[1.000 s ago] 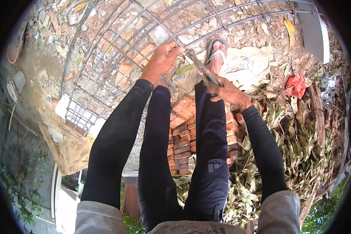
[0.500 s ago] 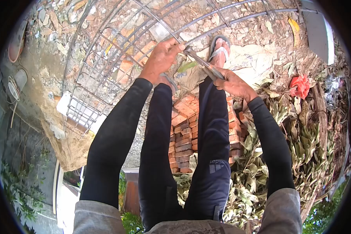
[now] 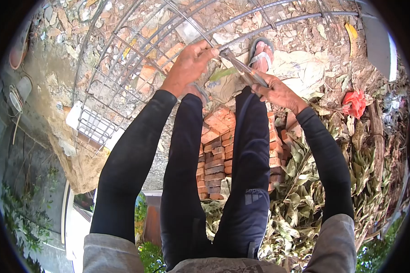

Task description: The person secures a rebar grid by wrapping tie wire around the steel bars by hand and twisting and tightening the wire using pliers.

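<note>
Head view (only view). Left hand: thumb and fingers pinched on a rod of the steel cage; whether a thin wire is also held there, cannot tell. Right hand: fingers wrapped round the handles of the pincers. Tool's head lies at the rod, just beside the left fingertips; bite on metal too small to confirm.

Cage position: in front of the person, curving above the littered ground, over and past the left side.

Risks, judged:
1. Pinch or cut to left fingertips. Cause: bare skin right beside the tool's head.
2. Tool slipping off. Cause: shallow or angled bite on round rod.
3. Cage swinging or springing. Cause: long rods apparently steadied, near the person, by one hand.
4. Toe injury from dropped tool or rod. Cause: open sandal near the work.
</note>
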Motion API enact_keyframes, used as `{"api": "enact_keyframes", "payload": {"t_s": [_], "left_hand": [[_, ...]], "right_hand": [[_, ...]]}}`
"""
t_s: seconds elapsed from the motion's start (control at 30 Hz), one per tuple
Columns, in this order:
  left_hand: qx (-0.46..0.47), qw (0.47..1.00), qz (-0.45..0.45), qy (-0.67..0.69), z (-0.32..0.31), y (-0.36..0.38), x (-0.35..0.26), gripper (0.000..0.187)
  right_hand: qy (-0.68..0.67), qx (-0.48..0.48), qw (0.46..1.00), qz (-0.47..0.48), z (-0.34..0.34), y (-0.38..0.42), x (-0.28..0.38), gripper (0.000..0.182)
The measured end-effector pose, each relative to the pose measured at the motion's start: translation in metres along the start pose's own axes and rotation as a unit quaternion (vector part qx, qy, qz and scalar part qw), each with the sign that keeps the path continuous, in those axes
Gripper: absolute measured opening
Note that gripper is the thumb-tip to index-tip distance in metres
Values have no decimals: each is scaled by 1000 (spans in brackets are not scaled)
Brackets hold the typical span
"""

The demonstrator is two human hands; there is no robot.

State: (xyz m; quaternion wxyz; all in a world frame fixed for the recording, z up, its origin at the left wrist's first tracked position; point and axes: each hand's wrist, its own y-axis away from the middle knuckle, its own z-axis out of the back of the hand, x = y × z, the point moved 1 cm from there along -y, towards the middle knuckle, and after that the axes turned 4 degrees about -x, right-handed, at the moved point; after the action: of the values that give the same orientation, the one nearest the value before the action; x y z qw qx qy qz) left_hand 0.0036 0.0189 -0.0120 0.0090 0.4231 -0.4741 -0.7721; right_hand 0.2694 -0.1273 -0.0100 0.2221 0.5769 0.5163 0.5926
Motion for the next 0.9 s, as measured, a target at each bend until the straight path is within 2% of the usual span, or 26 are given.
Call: {"api": "enact_keyframes", "payload": {"t_s": [0.1,0.27,0.3,0.4,0.43,0.47,0.5,0.53,0.57,0.6,0.67,0.73,0.8,0.83,0.9], "left_hand": [[6,1000,14,10,0,-1,0,39],[14,999,23,21,-1,1,0,41],[12,1000,23,16,0,1,1,41],[4,1000,14,19,-2,0,0,41],[-3,1000,9,28,-2,3,-1,40],[-9,999,6,39,-3,6,-3,40],[-108,988,-97,-43,-6,6,0,40],[-204,951,-197,-124,-12,9,2,40],[-269,932,-202,-134,-20,13,5,41],[-332,910,-204,-142,-28,17,4,41],[-387,921,-22,-15,-50,47,-11,42],[-279,933,90,208,-71,55,1,40],[-148,875,194,418,-96,58,16,45],[-133,885,176,410,-102,52,16,55],[-127,866,164,454,-114,43,9,56]], "right_hand": [[50,-28,998,40,-1,-2,3,60],[-68,37,997,-30,-9,22,27,61],[-131,47,990,-20,-14,25,29,52],[-217,99,965,-106,-6,32,39,56],[-293,137,938,-125,-5,30,32,59],[-286,131,940,-131,-7,29,31,60],[-279,125,942,-137,-10,27,32,60],[-271,120,944,-144,-12,27,31,60],[-247,141,951,-118,-11,23,23,76],[-231,129,957,-117,-11,25,28,76],[-200,104,967,-117,-18,42,42,75],[-263,108,956,-71,-27,62,39,70],[-240,89,961,-106,-33,87,41,69],[-243,88,959,-116,-34,101,46,68],[-270,76,951,-132,-28,125,57,65]]}}
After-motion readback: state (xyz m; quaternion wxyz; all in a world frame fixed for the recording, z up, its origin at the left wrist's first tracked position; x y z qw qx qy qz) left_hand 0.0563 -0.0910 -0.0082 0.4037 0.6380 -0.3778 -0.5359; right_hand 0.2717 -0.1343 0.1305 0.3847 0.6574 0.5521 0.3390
